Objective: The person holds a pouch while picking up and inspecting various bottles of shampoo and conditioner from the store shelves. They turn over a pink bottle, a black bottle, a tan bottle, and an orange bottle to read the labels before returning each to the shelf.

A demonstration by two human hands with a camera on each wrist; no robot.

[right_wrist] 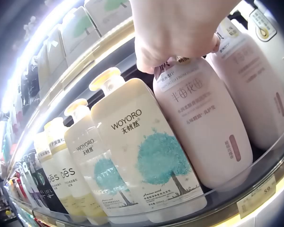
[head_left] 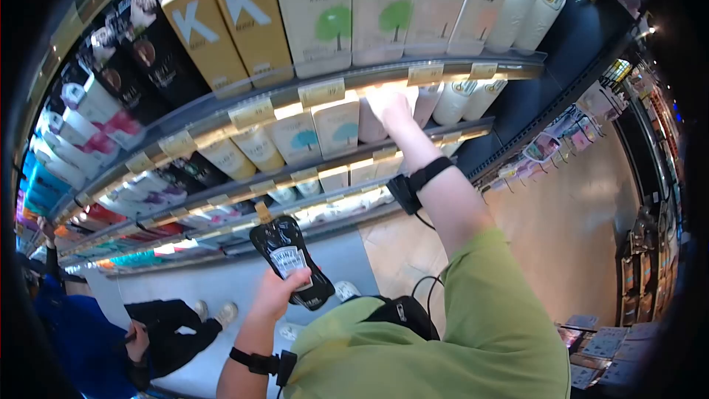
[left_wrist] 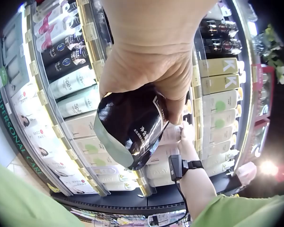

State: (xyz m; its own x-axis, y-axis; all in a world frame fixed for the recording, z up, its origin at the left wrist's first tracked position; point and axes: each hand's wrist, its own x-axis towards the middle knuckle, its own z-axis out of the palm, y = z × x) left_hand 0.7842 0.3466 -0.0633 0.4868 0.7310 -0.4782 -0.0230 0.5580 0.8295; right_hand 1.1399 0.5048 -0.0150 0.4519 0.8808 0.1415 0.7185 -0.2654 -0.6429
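My left hand [head_left: 277, 294] grips the lower part of a black Heinz squeeze pouch [head_left: 279, 238], its tan cap pointing up toward the shelves. From the left wrist view, the pouch's dark base [left_wrist: 128, 125] shows below my curled fingers. My right hand [right_wrist: 180, 35] reaches into a lit shelf and holds the top of a pale pink pump bottle [right_wrist: 206, 125], with the fingers covering its pump. The bottle stands on the shelf, tilted in this view. Beside it stands a white WOYORO bottle [right_wrist: 146, 146] with a blue tree; another pink bottle [right_wrist: 253, 85] is on its other side.
A clear lip and price tags [right_wrist: 256, 195] run along the shelf front. Overhead, another shelf holds gold K bottles [head_left: 255, 18] and green-tree bottles [head_left: 317, 18]. A person in blue [head_left: 81, 340] stands at the left with a paper. Tiled floor [head_left: 546, 229] lies to the right.
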